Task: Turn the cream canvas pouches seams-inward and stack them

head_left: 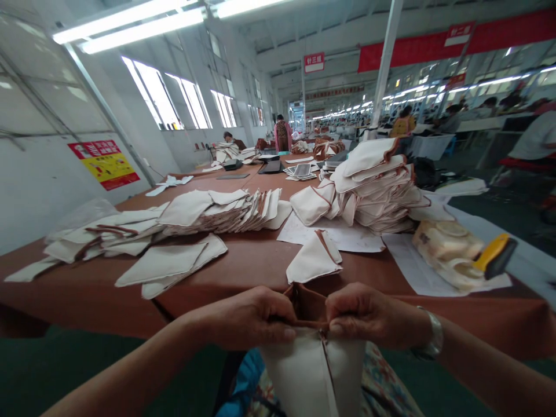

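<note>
A white fabric piece with a brown lining and a seam down its middle [313, 370] hangs over the person's lap. My left hand [256, 317] pinches the left side of its upper edge, thumb on top. On the right side, my right hand [372, 315], with a silver bracelet at the wrist, grips the same edge. Between the hands the brown opening is spread apart. Just beyond them, on the table, lies a folded white piece with brown trim [313, 259].
The brown-covered table [252, 263] carries a long row of white pieces [208, 209], a tall stack [373, 185] at right, and a container with a yellow-and-black tool [495, 256] on white paper. People sit and stand in the background.
</note>
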Demonstrator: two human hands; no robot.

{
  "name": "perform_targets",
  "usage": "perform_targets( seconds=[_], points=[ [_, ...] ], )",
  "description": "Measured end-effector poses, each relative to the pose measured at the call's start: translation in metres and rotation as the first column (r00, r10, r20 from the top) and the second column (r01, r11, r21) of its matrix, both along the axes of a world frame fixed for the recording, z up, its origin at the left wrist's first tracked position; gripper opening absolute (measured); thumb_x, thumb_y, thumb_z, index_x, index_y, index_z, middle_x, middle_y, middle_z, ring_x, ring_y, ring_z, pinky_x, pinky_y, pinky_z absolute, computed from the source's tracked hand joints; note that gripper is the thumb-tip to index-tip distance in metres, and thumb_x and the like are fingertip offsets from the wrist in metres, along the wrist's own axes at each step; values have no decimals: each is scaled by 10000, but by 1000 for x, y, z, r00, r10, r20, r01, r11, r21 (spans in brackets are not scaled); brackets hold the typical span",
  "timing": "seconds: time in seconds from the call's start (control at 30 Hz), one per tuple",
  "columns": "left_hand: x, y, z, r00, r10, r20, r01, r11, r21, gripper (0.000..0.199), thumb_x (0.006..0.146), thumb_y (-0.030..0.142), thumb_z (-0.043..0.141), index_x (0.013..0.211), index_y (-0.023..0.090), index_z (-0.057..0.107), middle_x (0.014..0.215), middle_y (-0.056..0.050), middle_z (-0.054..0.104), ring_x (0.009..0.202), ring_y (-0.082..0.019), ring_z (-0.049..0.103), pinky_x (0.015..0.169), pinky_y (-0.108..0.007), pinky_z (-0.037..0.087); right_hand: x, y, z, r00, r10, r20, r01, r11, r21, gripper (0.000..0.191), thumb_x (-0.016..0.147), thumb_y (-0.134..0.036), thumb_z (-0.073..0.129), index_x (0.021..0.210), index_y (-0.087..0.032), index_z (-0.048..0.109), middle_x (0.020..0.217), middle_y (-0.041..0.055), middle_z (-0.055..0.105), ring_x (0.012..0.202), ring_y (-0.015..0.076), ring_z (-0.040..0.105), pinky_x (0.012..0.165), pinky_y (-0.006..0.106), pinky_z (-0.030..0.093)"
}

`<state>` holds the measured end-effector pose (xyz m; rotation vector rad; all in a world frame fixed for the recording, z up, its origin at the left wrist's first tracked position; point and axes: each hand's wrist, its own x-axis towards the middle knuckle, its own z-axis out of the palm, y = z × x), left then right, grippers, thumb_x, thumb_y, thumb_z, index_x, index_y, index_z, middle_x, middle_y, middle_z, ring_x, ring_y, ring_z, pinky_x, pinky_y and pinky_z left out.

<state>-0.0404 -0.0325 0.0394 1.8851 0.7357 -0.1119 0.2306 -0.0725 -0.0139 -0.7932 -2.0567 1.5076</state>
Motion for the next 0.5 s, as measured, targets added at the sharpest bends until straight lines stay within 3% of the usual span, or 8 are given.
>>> perform_targets(
  seconds=[0.07,0.17,0.23,0.3,0.4,0.5],
  points=[
    [-6,7,2,998,-39,-45,41,998,44,371,844,493,621,769,134,565,701,27,415,639,-100,357,544,-205,284,7,5,2,999,-35,26,33,997,63,407,895,-495,557,801,-101,607,681,-26,452,624,76,366,540,207,268],
    [-3,7,2,999,-40,11,38,986,160,382,847,454,625,669,129,532,643,30,361,610,-99,336,554,-225,278,12,19,9,991,-63,118,49,991,123,407,918,-491,520,836,-108,631,719,-17,486,661,88,409,595,209,322],
    [8,2,5,998,-22,61,4,963,270,377,857,426,620,647,128,520,634,31,360,611,-97,342,571,-227,280,5,29,17,992,-38,124,15,984,176,410,947,-490,458,975,-125,643,865,18,555,768,114,486,702,224,385],
    [19,-3,10,996,34,87,-61,941,334,345,875,420,599,693,132,547,654,31,384,633,-96,359,576,-220,272,-10,34,25,994,34,105,-59,968,243,417,905,-521,521,1041,-143,633,1001,41,571,882,145,516,796,245,405],
    [19,1,18,991,105,82,-120,969,216,421,891,532,543,782,129,594,677,26,411,639,-98,360,550,-213,254,-35,33,29,984,122,133,-152,957,247,421,751,-529,717,850,-130,630,840,-4,548,779,126,486,713,219,396],
    [-16,20,11,994,106,-4,-106,992,-62,541,850,640,541,862,110,648,714,2,504,652,-113,417,584,-207,325,-37,30,23,997,49,63,-59,983,173,382,806,-495,675,795,-118,612,772,-14,512,700,101,445,642,210,369]
  ],
)
